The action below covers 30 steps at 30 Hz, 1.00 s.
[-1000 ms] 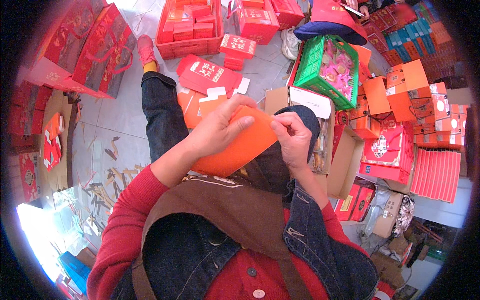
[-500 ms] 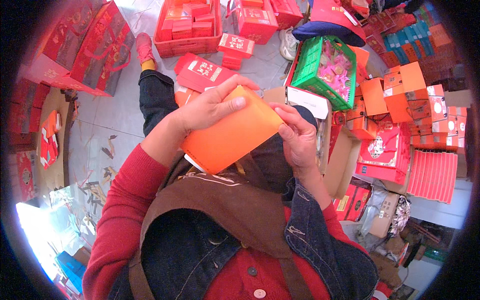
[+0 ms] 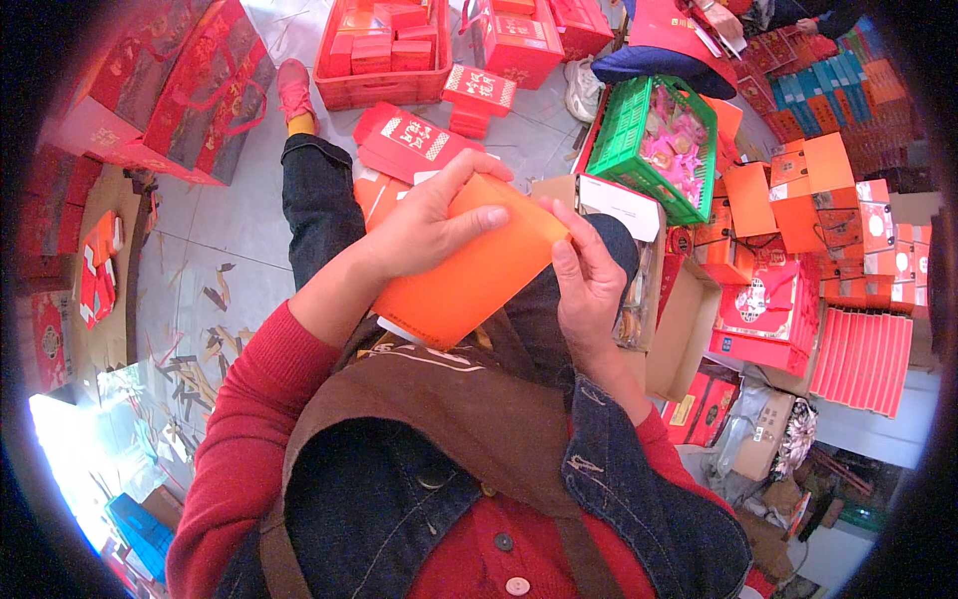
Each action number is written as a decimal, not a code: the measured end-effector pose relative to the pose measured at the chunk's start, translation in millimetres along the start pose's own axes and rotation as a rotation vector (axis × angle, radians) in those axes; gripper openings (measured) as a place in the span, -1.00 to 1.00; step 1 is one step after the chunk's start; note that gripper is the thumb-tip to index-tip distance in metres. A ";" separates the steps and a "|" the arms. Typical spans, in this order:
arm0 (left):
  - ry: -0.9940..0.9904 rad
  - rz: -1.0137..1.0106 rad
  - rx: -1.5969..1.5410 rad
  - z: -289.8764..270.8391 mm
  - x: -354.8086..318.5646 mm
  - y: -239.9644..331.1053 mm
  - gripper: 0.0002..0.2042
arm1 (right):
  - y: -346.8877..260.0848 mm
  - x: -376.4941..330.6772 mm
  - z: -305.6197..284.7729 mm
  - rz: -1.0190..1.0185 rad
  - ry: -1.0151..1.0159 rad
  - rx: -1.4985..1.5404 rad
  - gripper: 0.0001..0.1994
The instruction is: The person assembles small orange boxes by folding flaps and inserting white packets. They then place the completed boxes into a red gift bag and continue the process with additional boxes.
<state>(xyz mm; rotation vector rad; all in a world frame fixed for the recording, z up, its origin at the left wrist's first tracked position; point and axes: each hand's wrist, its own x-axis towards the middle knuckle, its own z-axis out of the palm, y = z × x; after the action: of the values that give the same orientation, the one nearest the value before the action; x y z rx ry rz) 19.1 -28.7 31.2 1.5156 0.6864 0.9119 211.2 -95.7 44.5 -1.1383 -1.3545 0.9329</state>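
Note:
An orange cardboard box piece [image 3: 464, 285] is held tilted above my lap, its smooth orange face turned up. My left hand [image 3: 429, 220] grips its far left side, thumb lying on the face and fingers wrapped behind the far edge. At the right corner, my right hand [image 3: 589, 275] pinches the edge between thumb and fingers. A white edge [image 3: 399, 329] pokes out from under its near left side. What lies beneath the piece is hidden. Just beyond my left hand are flat red printed cards [image 3: 404, 140] and an orange-and-white sheet [image 3: 374, 200].
A red crate [image 3: 384, 90] of small red boxes stands ahead. On the right are a green basket [image 3: 639, 165] of pink items, an open cardboard carton [image 3: 684, 329] and stacked orange boxes [image 3: 808, 200]. Red gift bags [image 3: 170, 100] stand far left. Another person's hand [image 3: 806, 25] shows at top right.
The view has shifted slightly. Both hands keep their hold on the orange piece, and the right thumb and fingers have moved a little at its corner. Another person's hand has appeared at top right.

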 end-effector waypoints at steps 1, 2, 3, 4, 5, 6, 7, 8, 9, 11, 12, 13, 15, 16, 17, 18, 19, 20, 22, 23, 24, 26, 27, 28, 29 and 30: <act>0.018 -0.006 -0.015 0.3 0.1 -1.2 -0.64 | -2.8 1.1 0.4 -0.039 -0.007 -0.045 -0.69; 0.023 0.013 0.003 0.2 0.2 -1.6 -0.64 | -3.1 1.6 0.4 -0.070 -0.014 -0.081 -0.68; 0.026 0.030 0.024 -0.2 0.6 -1.6 -0.64 | -3.3 2.2 0.3 -0.100 -0.019 -0.114 -0.68; 0.028 0.047 0.044 -0.4 0.8 -1.6 -0.64 | -1.8 2.4 -0.2 -0.121 -0.025 -0.139 -0.68; 0.033 0.056 0.023 0.5 0.1 -2.4 -0.64 | -1.0 4.1 -1.2 -0.173 -0.042 -0.202 -0.68; 0.040 0.065 0.003 1.8 -1.7 -3.9 -0.64 | -0.4 5.7 -1.9 -0.227 -0.057 -0.263 -0.68; 0.046 0.074 -0.017 2.9 -3.3 -5.1 -0.64 | 0.1 10.0 -4.8 -0.312 -0.085 -0.362 -0.68; 0.041 0.059 -0.032 2.7 -4.9 -6.3 -0.64 | -0.1 12.3 -8.4 -0.343 -0.127 -0.407 -0.67; 0.034 0.043 -0.048 1.9 -7.1 -7.7 -0.65 | -0.1 14.7 -11.9 -0.376 -0.168 -0.451 -0.66; -0.006 0.062 -0.018 0.3 -8.4 -6.0 -0.64 | -1.4 17.4 -20.3 -0.335 -0.282 -0.430 -0.62; -0.041 0.096 0.027 -1.7 -7.4 -0.4 -0.63 | -4.6 20.1 -24.9 -0.110 -0.339 -0.145 -0.58; -0.076 0.130 0.072 -3.9 -6.0 5.0 -0.63 | -9.8 23.8 -29.1 0.115 -0.389 0.142 -0.54; -0.132 0.092 0.124 -10.4 3.2 14.8 -0.60 | -10.6 24.9 -29.8 0.295 -0.482 0.321 -0.42; -0.160 0.074 0.150 -11.1 6.5 17.2 -0.58 | -11.2 22.3 -26.7 0.373 -0.454 0.373 -0.43; -0.139 0.011 0.224 -7.6 8.0 17.0 -0.47 | -12.3 18.4 -23.0 0.450 -0.425 0.426 -0.43; -0.044 0.024 0.408 -2.4 8.5 14.7 -0.42 | -13.1 16.5 -21.1 0.526 -0.394 0.476 -0.44; 0.052 0.037 0.591 5.3 6.6 10.5 -0.37 | -1.2 12.8 -23.5 0.624 -0.330 0.476 -0.47; 0.150 0.051 0.773 11.9 2.6 6.3 -0.32 | 0.0 10.1 -23.5 0.657 -0.277 0.518 -0.47; 0.095 0.121 0.864 22.7 -10.9 7.0 -0.06 | 4.0 2.4 -21.7 0.723 -0.160 0.614 -0.47; 0.052 0.089 0.917 29.5 -18.0 14.6 -0.01 | 8.8 0.1 -20.5 0.709 -0.146 0.560 -0.48; 0.006 0.056 0.971 34.1 -23.2 19.2 0.04 | 13.5 -3.7 -18.5 0.697 -0.130 0.509 -0.50; -0.017 -0.018 0.956 36.6 -27.3 12.3 0.08 | 17.8 -10.0 -14.5 0.667 -0.128 0.439 -0.52; 0.011 0.006 0.917 36.3 -30.1 4.4 0.05 | 18.4 -12.1 -12.6 0.646 -0.143 0.420 -0.52; 0.039 0.030 0.876 36.1 -32.1 -1.1 0.02 | 19.1 -14.1 -11.4 0.625 -0.157 0.400 -0.53; 0.024 0.052 0.821 36.8 -34.0 -4.4 0.01 | 20.7 -15.8 -10.6 0.571 -0.162 0.342 -0.54; 0.011 0.073 0.765 37.7 -36.2 -6.1 0.00 | 23.3 -16.7 -10.0 0.518 -0.168 0.283 -0.55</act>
<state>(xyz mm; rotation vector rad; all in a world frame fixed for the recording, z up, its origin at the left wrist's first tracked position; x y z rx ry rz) 32.7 -77.9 18.7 2.2165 1.0664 0.7401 223.2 -107.1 19.1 -1.2299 -1.0242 1.5709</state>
